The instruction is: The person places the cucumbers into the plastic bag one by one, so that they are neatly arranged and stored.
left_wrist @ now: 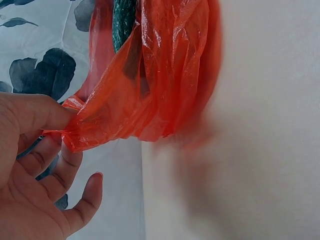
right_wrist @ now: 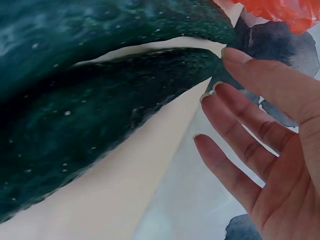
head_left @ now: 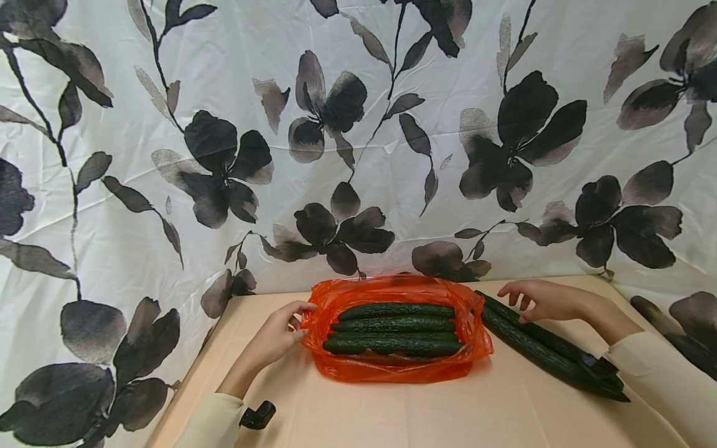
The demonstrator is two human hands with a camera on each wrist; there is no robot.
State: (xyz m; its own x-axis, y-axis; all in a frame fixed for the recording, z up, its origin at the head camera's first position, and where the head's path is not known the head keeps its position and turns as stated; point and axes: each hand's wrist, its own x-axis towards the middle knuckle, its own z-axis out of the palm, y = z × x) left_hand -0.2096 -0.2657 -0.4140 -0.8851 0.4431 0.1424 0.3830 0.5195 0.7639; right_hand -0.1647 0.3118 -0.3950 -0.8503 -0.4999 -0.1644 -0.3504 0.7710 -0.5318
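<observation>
A red plastic bag lies on the table with its opening facing up. Inside it several dark green cucumbers lie side by side. My left hand pinches the bag's left edge between thumb and finger; the left wrist view shows the gathered plastic there, the other fingers loose. To the right of the bag, two cucumbers lie close together at a slant. Over their far end is my right hand, fingers loosely spread and holding nothing, the thumb at the cucumber tip in the right wrist view.
The table has a pale cover. Behind it and along the sides hangs a white cloth with dark flower prints. A black wrist strap piece sticks out from the left sleeve.
</observation>
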